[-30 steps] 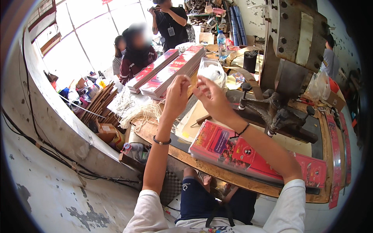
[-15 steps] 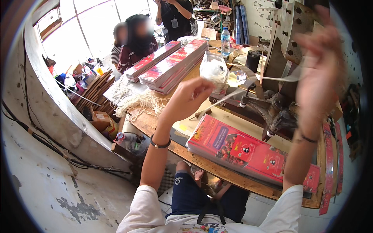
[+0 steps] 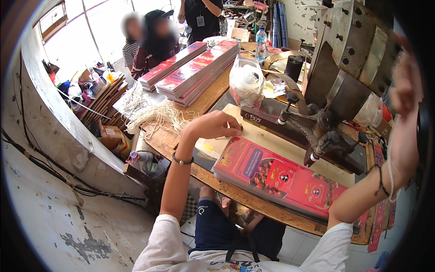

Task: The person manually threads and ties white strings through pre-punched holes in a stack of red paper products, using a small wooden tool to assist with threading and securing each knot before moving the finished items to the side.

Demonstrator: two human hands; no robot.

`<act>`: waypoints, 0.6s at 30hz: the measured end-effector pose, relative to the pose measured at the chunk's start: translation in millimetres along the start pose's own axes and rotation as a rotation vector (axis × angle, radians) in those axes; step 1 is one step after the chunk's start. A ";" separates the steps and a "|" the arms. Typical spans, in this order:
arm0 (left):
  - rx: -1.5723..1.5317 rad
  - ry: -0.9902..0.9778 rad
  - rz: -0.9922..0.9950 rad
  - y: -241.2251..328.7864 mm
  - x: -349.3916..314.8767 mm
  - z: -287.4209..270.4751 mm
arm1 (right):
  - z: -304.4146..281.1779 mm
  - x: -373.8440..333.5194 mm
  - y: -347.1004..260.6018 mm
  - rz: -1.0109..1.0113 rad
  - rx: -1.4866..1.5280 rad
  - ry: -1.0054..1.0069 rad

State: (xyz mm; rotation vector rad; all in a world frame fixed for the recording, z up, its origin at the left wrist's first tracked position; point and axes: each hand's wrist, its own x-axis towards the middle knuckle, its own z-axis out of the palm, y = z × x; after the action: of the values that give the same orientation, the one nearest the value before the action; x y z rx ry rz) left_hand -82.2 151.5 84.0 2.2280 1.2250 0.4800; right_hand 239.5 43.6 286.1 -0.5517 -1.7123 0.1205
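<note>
A stack of long red printed sheets (image 3: 290,177) lies along the near edge of the wooden table, with a hole in its far left corner. My left hand (image 3: 216,125) is at that corner, its fingers curled and drawn together at the tips; what they hold, if anything, is too small to make out. My right hand (image 3: 405,88) is raised at the far right, beside the metal press, its fingers smeared by motion. A thin white string (image 3: 391,174) hangs down along my right wrist.
The heavy metal press (image 3: 326,124) stands behind the stack. Loose cream strings (image 3: 158,119) lie at the table's left, near two tall piles of red printed sheets (image 3: 195,75). A plastic bag (image 3: 246,81) and a water bottle (image 3: 260,44) stand farther back. People are beyond the table.
My left hand has lowered to the corner of the stack. My right hand has swung outward to the right and down. The string now hangs along my right wrist.
</note>
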 end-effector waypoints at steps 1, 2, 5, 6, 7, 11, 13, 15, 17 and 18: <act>-0.013 -0.055 -0.055 -1.2 7.4 -1.0 | 14.6 -2.6 8.6 0.040 -0.035 -0.120; -0.083 -0.125 -0.005 -4.5 15.2 -3.2 | 27.3 -3.2 13.1 0.085 -0.058 -0.237; -0.282 -0.254 0.062 -38.3 8.0 -8.7 | 96.6 -16.5 31.6 0.296 0.014 -0.569; -0.341 -0.280 0.102 -45.1 13.4 -6.9 | 117.9 -28.7 41.2 0.290 0.035 -0.621; -0.398 -0.309 0.145 -52.3 21.0 -4.0 | 140.1 -45.2 57.3 0.300 0.046 -0.669; -0.516 -0.072 0.293 -68.5 25.3 9.1 | 187.6 -92.5 104.0 0.303 0.163 -0.775; -0.533 0.023 0.357 -71.8 27.8 17.2 | 186.8 -90.3 115.6 0.200 0.198 -0.795; -0.693 -0.008 0.340 -70.1 23.7 15.8 | 179.6 -76.5 105.4 0.316 0.223 -0.774; -0.790 -0.030 0.375 -57.9 31.0 14.0 | 170.8 -69.4 103.2 0.459 0.293 -0.688; -0.850 -0.035 0.347 -50.4 27.1 11.7 | 168.9 -71.5 106.0 0.472 0.315 -0.682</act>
State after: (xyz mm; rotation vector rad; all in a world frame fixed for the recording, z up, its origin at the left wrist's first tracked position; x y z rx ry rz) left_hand -94.7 193.1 45.0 1.6699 0.4507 0.8915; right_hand 118.4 143.7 144.1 -0.7155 -2.1210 0.9935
